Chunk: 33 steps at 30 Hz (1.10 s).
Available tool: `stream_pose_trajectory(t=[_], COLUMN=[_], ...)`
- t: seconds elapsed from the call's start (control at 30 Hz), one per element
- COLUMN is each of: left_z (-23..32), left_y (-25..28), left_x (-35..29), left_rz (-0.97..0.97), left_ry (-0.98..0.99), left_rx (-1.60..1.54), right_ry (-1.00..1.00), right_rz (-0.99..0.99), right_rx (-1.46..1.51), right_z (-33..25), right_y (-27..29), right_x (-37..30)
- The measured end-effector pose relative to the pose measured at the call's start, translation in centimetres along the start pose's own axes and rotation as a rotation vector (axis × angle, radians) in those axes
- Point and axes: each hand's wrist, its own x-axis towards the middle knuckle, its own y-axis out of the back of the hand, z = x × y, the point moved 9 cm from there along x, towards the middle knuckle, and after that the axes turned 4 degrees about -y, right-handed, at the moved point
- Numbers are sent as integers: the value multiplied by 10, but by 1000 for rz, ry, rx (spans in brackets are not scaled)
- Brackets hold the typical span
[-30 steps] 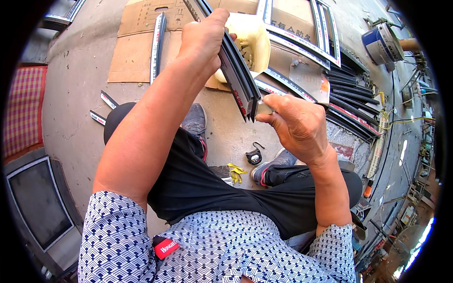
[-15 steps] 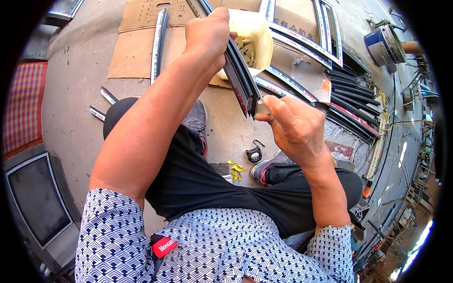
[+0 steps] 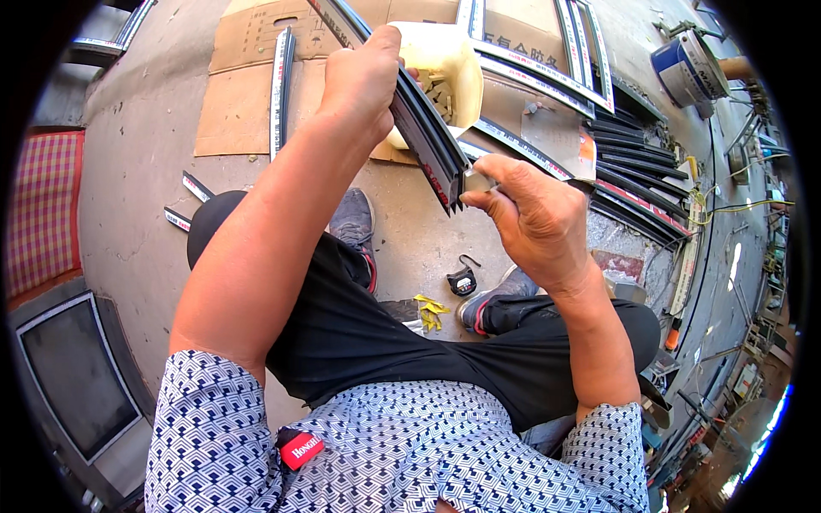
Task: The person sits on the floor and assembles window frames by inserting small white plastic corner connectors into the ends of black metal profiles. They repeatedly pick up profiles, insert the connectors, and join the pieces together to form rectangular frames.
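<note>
Your left hand [image 3: 363,81] is wrapped around a long, black, grooved strip [image 3: 432,145] with red print on its side, the fingers closed firmly on it partway along, so that it slants down and to the right from them. The thumb and forefinger of your right hand [image 3: 547,218] are pinched together on a small, grey, flat-faced block [image 3: 476,181], with only the block's thickness between them, and they hold it against the strip's lower end; you cannot tell whether any of it sits inside the groove. Just to the right of your left fingers and lower down, behind the strip, stands a cream plastic bucket [image 3: 469,81] with small, pale grey pieces [image 3: 439,96] inside. Below your right fingers, on the concrete floor [image 3: 402,256], lie a black tape measure [image 3: 463,282] and, nearer to you, crumpled yellow scraps [image 3: 432,312]. Well to their right rests a bundle of slim black strips [image 3: 637,162].
</note>
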Motion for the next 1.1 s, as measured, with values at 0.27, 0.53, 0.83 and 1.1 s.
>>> stream_pose_trajectory(t=[0.27, 0.53, 0.83, 1.1], left_z=[3, 19, 25, 25], left_y=[0, 9, 9, 8], left_x=[4, 9, 9, 12], left_rz=[8, 36, 50, 44], left_ry=[11, -44, -90, -89], left_rx=[-22, -102, -147, -175], right_ry=[-72, -524, -469, -524], right_rz=[32, -52, -39, 51], right_rx=[192, 590, 716, 658], right_z=[12, 39, 37, 36], right_y=[4, -1, -6, 2], right_x=[-1, -16, -19, -20])
